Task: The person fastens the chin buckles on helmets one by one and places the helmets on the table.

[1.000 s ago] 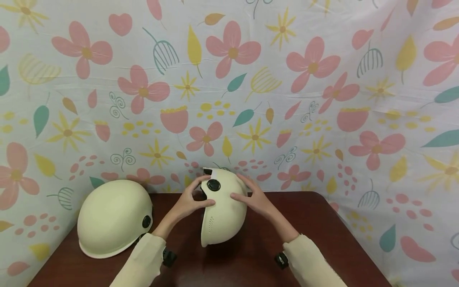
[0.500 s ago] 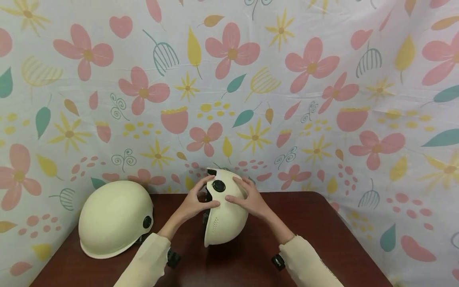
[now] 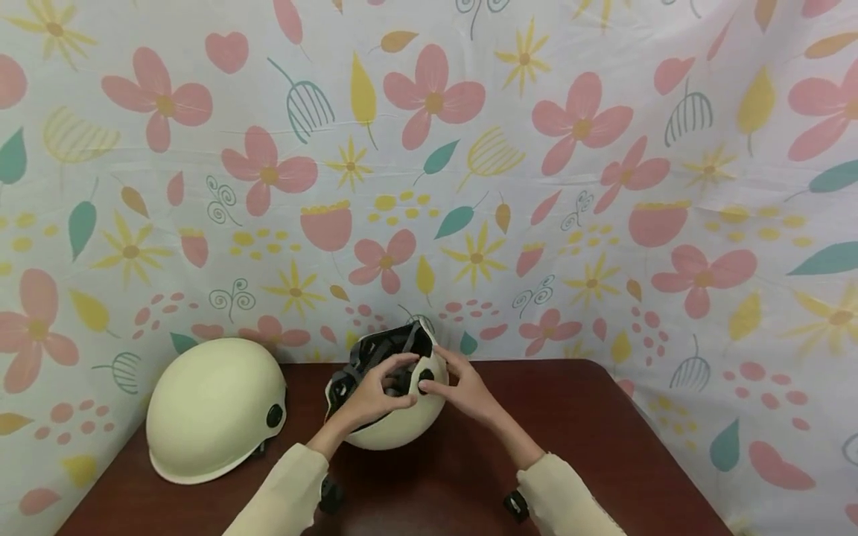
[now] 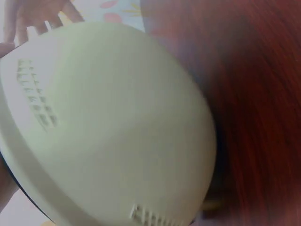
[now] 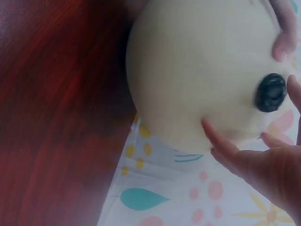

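Observation:
A cream helmet point(image 3: 395, 432) is held over the middle of the table, tilted so its dark padded inside point(image 3: 385, 350) faces up and left. My left hand point(image 3: 369, 396) grips its rim, fingers at the opening and thumb on the outer shell. On the other side my right hand point(image 3: 471, 392) holds the shell, thumb by the round black knob point(image 5: 271, 92) and fingers spread toward the back. Vent slots point(image 4: 35, 94) show on the smooth shell in the left wrist view. Whether the helmet touches the table cannot be told.
A second cream helmet point(image 3: 211, 409) lies dome up at the table's left, a black knob point(image 3: 274, 415) on its side. The dark red-brown table point(image 3: 570, 447) meets a flower-printed cloth point(image 3: 603, 186) at its back edge.
The held helmet has turned from showing its outer side to showing its dark inside, and its opening now faces up and left. Both hands turned with it; the other helmet stayed put.

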A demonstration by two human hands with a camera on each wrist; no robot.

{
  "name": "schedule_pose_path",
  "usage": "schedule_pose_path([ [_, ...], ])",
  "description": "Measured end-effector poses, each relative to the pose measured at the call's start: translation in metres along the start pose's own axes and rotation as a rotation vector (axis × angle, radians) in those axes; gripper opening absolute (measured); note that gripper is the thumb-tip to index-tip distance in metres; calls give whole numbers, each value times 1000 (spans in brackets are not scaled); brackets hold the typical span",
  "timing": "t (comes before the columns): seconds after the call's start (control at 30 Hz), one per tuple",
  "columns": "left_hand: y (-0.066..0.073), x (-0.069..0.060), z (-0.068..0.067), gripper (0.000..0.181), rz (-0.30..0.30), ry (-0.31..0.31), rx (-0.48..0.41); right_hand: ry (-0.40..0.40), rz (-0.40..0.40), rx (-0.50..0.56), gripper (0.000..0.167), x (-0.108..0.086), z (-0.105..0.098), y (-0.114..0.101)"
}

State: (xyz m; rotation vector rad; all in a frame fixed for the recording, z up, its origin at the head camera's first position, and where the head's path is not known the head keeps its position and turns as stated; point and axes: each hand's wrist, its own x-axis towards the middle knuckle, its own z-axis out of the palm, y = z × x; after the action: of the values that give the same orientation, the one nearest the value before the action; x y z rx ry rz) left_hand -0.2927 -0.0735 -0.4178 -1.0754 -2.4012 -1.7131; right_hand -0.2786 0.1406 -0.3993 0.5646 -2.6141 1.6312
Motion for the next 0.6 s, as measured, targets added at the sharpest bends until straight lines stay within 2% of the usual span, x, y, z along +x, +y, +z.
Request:
schedule_pose_path([
  [0.13, -5, 1, 3, 55, 32, -28, 25, 9, 23, 12, 73, -1, 3, 1],
  [0.6, -5, 1, 8, 55, 17, -41, 13, 10, 26, 7, 72, -5, 4, 7],
])
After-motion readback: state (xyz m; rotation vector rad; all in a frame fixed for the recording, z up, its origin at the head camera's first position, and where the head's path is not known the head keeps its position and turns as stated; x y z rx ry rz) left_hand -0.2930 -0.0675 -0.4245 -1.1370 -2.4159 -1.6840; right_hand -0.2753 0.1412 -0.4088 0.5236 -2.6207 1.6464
